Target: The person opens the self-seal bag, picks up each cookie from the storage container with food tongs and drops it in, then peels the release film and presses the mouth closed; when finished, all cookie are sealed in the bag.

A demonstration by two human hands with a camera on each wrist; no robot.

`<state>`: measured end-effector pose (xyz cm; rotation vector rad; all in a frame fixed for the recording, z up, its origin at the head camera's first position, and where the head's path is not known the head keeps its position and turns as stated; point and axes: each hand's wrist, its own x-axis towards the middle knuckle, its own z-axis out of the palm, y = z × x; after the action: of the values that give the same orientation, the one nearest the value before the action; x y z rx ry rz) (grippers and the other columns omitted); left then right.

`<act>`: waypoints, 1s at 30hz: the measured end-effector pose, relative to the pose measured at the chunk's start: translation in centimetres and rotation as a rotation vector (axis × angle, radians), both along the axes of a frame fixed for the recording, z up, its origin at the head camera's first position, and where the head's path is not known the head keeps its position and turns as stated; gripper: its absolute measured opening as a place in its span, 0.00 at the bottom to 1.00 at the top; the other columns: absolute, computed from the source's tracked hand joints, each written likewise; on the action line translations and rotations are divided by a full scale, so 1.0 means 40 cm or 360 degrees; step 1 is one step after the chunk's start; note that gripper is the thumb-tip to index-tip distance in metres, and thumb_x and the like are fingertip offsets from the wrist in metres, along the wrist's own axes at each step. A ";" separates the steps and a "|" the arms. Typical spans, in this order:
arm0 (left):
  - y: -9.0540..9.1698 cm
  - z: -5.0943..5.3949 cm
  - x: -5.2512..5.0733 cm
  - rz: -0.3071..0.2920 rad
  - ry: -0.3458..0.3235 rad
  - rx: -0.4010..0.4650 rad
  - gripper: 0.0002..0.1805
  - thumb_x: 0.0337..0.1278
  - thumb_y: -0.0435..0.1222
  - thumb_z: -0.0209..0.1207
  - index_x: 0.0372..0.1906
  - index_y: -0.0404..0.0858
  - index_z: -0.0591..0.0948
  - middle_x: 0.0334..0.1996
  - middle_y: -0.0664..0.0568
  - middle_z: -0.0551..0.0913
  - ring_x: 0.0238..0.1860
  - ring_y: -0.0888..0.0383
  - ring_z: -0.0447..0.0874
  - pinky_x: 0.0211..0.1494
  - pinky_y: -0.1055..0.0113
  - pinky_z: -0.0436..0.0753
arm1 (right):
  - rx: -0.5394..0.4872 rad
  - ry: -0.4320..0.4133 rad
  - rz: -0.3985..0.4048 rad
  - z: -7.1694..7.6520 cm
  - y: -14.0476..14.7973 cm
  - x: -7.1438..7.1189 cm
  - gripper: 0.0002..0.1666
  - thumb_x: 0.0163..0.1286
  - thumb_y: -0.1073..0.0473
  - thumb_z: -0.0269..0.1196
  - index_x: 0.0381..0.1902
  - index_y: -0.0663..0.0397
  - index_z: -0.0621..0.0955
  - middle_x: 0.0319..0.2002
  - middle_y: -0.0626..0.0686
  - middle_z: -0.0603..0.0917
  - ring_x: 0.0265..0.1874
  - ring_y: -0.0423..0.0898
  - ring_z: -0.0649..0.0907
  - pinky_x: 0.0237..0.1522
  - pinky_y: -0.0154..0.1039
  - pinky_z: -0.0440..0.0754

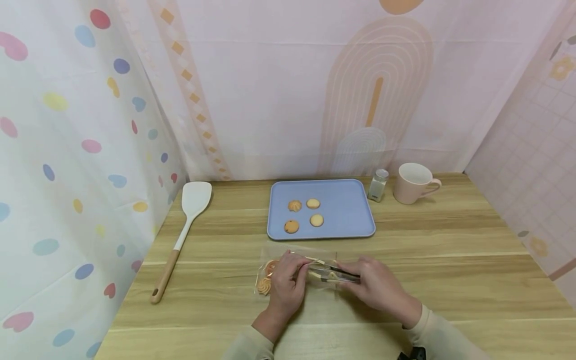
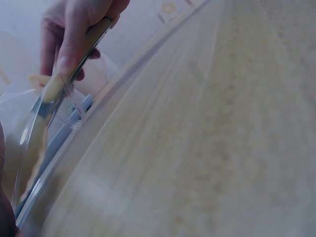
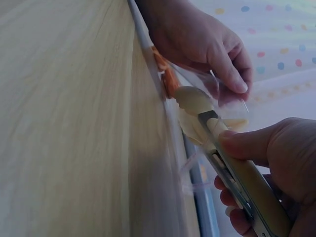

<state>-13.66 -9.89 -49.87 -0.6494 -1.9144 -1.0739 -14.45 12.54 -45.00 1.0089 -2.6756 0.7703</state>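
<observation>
My left hand (image 1: 286, 286) pinches a clear plastic bag (image 1: 266, 254) near its opening, above the table. Swirled and ring-shaped cookies (image 1: 264, 286) show through the plastic at its left end. My right hand (image 1: 377, 284) grips a pair of tongs (image 3: 249, 185) by the handles, thumb along one side. The tongs' pale, scalloped heads (image 3: 193, 101) point left toward the bag's opening, with clear plastic around them. Whether they pinch anything is hard to tell. In the left wrist view, the tongs (image 2: 94, 37) slant down toward the bag from the right hand.
Behind the hands lies a blue tray (image 1: 346, 210) with several cookies (image 1: 317, 220) on its left half. A glass shaker (image 1: 378, 185) and a pink mug (image 1: 410, 186) stand to its right. At left rests a white spatula (image 1: 196, 197) with a wooden handle. Patterned curtains (image 1: 279, 90) border the table.
</observation>
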 end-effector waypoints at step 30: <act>-0.016 -0.018 -0.007 0.0012 -0.0070 0.0011 0.07 0.55 0.24 0.61 0.36 0.36 0.83 0.34 0.52 0.83 0.39 0.55 0.81 0.53 0.40 0.72 | 0.0009 -0.0060 -0.0060 0.011 0.043 0.018 0.27 0.54 0.53 0.74 0.54 0.50 0.83 0.47 0.46 0.86 0.39 0.46 0.83 0.39 0.43 0.81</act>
<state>-13.92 -10.54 -50.60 -0.6188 -1.9484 -1.0984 -13.75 14.25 -44.56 0.9519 -2.7218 0.7827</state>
